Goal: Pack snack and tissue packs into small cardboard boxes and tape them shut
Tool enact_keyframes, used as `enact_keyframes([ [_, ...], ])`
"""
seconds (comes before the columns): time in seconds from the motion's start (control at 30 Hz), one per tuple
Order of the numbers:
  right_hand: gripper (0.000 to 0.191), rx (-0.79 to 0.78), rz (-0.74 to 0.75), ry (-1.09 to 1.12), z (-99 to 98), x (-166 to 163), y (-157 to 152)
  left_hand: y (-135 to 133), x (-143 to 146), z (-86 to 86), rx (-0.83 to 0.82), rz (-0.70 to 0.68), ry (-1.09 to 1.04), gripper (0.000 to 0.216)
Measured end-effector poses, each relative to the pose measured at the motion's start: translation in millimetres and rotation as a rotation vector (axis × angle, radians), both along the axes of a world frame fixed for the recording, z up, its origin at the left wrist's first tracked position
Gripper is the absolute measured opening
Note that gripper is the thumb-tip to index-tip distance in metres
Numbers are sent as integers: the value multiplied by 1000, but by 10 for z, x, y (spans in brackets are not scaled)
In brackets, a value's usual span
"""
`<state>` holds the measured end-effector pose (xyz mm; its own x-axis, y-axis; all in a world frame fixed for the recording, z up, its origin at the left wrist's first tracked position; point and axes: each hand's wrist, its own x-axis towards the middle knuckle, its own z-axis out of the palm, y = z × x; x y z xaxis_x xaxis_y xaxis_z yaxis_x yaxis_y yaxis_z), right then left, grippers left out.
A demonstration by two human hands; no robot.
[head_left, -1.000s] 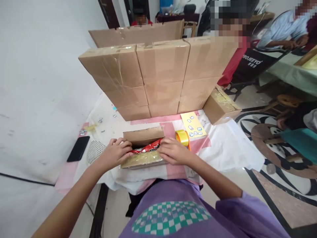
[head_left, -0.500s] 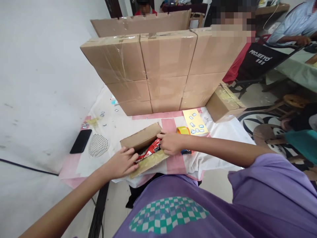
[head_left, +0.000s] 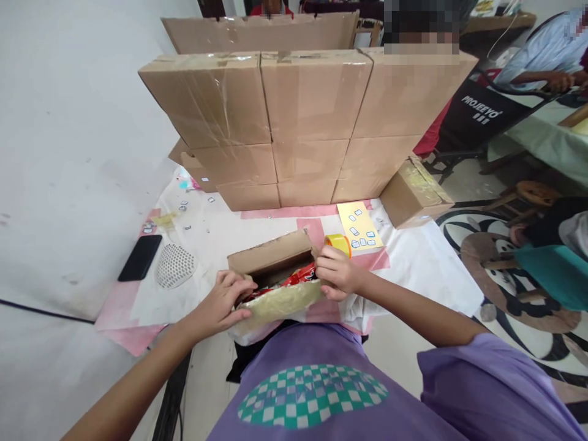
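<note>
A small cardboard box (head_left: 272, 257) lies at the table's near edge with its flaps apart, and a red snack packet (head_left: 294, 279) shows inside it. My left hand (head_left: 224, 300) curls round the box's left end and the near taped flap (head_left: 280, 302). At the right end, my right hand (head_left: 335, 272) pinches the flap and corner. A roll of yellow tape (head_left: 339, 244) sits just behind my right hand.
A wall of stacked cardboard boxes (head_left: 294, 116) stands across the back of the table, with one more box (head_left: 413, 191) at its right end. A yellow sticker sheet (head_left: 361, 225), a black phone (head_left: 139, 257) and a dotted white pad (head_left: 174, 274) lie on the cloth. People sit behind and to the right.
The box has swung back to lie roughly square to me. My right hand has moved to its right end and my left stays on the left end. The view has shifted slightly.
</note>
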<state>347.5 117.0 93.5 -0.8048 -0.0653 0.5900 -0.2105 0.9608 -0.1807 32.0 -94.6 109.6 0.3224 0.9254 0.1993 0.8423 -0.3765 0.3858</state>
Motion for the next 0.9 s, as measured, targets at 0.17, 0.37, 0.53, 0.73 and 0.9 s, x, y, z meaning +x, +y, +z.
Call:
enact_keyframes([
  [0.17, 40, -130, -147, 88, -108, 120, -104, -109, -76, -163, 259, 176, 81, 26],
  [0.37, 46, -319, -144, 203, -76, 175, -226, -287, 271, -211, 344, 240, -228, 12],
  [0.53, 61, -546, -211, 228, -53, 227, -297, -574, 477, -397, 333, 256, -208, 15],
  [0.73, 51, -584, -163, 200, -70, 244, -351, -536, 765, -469, 397, 533, -267, 25],
  [0.9, 56, -752, -471, 179, -74, 101, -295, -317, 917, -285, 384, 702, -199, 31],
])
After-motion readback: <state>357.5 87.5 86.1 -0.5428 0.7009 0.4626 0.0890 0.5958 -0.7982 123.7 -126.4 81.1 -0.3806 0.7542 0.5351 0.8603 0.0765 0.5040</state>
